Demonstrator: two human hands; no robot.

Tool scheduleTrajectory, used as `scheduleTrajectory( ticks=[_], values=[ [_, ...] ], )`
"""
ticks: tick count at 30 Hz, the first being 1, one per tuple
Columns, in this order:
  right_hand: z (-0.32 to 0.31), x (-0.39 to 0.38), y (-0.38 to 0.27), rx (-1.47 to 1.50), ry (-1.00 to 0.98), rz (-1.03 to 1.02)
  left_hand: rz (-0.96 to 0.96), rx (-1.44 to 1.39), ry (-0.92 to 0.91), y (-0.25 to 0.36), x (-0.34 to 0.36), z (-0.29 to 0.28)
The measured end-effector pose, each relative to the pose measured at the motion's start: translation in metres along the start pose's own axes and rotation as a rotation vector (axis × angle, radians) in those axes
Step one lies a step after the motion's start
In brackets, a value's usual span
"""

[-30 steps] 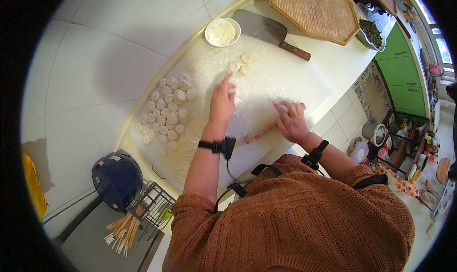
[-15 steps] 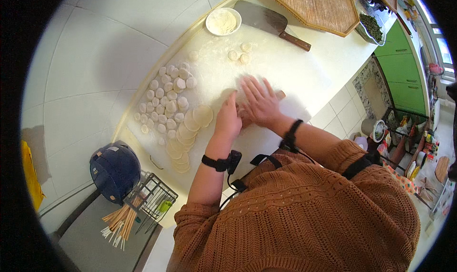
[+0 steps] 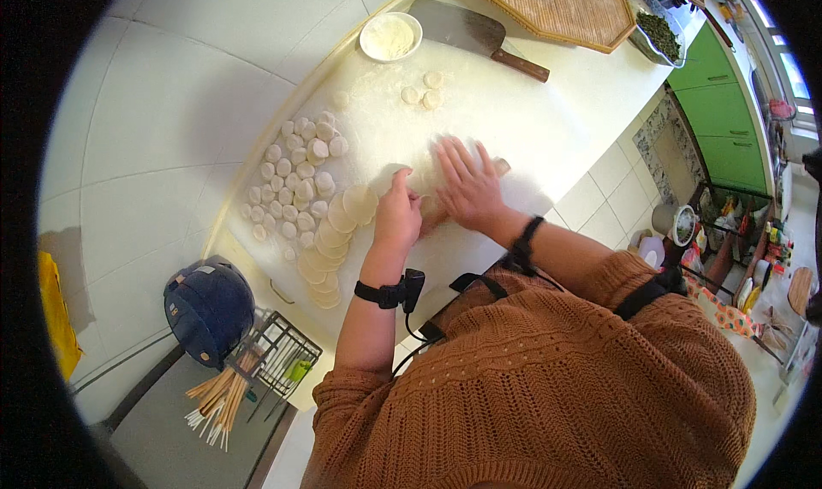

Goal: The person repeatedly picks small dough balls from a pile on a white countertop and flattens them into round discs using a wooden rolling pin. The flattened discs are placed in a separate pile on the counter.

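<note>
My right hand (image 3: 471,187) lies flat with fingers stretched, palm over a wooden rolling pin (image 3: 502,167) whose end pokes out past the hand. Close by on its left, my left hand (image 3: 396,215) is closed, the index finger bent forward; whatever it pinches is too pale and hidden to make out. Left of that hand, thin round dough wrappers (image 3: 332,241) lie overlapped in a curved row. Beyond them sits a cluster of small floured dough pieces (image 3: 295,176). Several more flattened dough pieces (image 3: 431,100) lie ahead of my hands on the floury white worktop (image 3: 531,116).
A white bowl of flour (image 3: 390,38) and a cleaver (image 3: 462,32) lie at the far side. Behind are a woven tray (image 3: 556,5) and a bowl of chopped greens (image 3: 658,39). At lower left stand a blue appliance (image 3: 210,309) and a wire rack with chopsticks (image 3: 278,352).
My left hand has shifted slightly left, away from the right hand, and its index finger has bent. The right hand stays over the rolling pin. The whole view has shifted a little.
</note>
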State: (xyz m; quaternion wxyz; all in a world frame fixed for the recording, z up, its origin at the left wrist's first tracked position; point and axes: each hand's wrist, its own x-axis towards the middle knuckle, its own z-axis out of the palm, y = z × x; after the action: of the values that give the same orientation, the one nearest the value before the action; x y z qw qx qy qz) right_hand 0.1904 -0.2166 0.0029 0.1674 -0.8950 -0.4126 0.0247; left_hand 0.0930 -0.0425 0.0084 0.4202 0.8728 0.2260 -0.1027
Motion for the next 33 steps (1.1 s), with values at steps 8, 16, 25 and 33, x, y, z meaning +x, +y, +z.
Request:
scheduleTrajectory(
  ticks=[8, 16, 25, 33],
  values=[
    [0.020, 0.039, -0.002, -0.098, 0.083, 0.014, -0.029, -0.146, 0.188, 0.001, 0.001, 0.000],
    [-0.004, -0.036, 0.014, -0.011, -0.170, 0.037, 0.060, -0.175, 0.208, -0.013, 0.004, -0.005],
    [-0.012, -0.076, 0.031, 0.033, -0.219, 0.107, -0.119, -0.366, 0.236, 0.004, -0.036, 0.035],
    [0.006, 0.011, 0.012, -0.056, 0.125, 0.042, -0.030, 0.057, 0.004, 0.021, 0.015, 0.010]
  ],
)
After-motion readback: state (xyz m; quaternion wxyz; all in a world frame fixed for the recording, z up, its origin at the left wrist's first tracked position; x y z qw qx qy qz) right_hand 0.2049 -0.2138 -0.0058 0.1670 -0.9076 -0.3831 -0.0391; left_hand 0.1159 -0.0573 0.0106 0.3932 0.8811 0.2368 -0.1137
